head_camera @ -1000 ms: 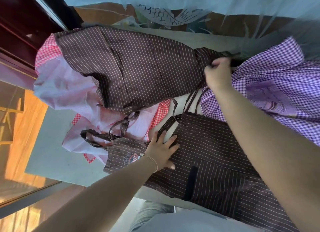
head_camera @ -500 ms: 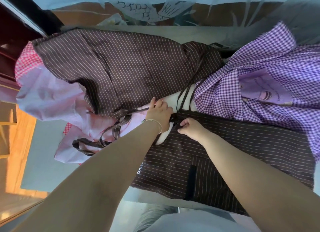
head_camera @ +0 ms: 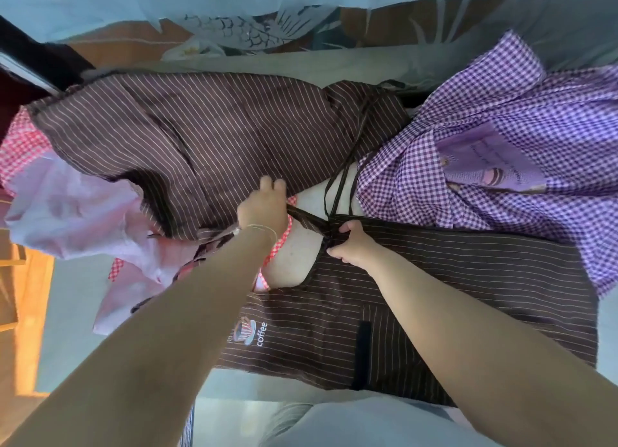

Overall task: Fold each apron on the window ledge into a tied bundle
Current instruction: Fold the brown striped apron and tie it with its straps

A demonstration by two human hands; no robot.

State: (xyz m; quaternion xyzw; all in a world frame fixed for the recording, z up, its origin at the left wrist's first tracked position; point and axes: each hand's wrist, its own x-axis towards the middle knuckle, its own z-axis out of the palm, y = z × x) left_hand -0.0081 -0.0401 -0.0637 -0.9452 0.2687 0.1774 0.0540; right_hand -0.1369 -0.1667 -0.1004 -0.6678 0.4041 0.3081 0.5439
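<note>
Straps gathered at the ledge's near edge

Left hand [head_camera: 261,209] and right hand [head_camera: 351,242] both grip the brown apron's [head_camera: 434,299] strap [head_camera: 306,220] — probably to straighten it for folding.

A brown striped apron [head_camera: 451,299] with a coffee-cup logo lies spread flat at the near edge of the pale window ledge [head_camera: 77,313], its dark straps [head_camera: 337,192] gathered at its upper corner and trailing away across the ledge. A second brown striped apron [head_camera: 207,139] lies rumpled beyond it. A purple checked apron [head_camera: 501,152] with a lilac pocket is heaped on the right, and a pink apron [head_camera: 70,206] with red checked trim is bunched on the left.
</note>
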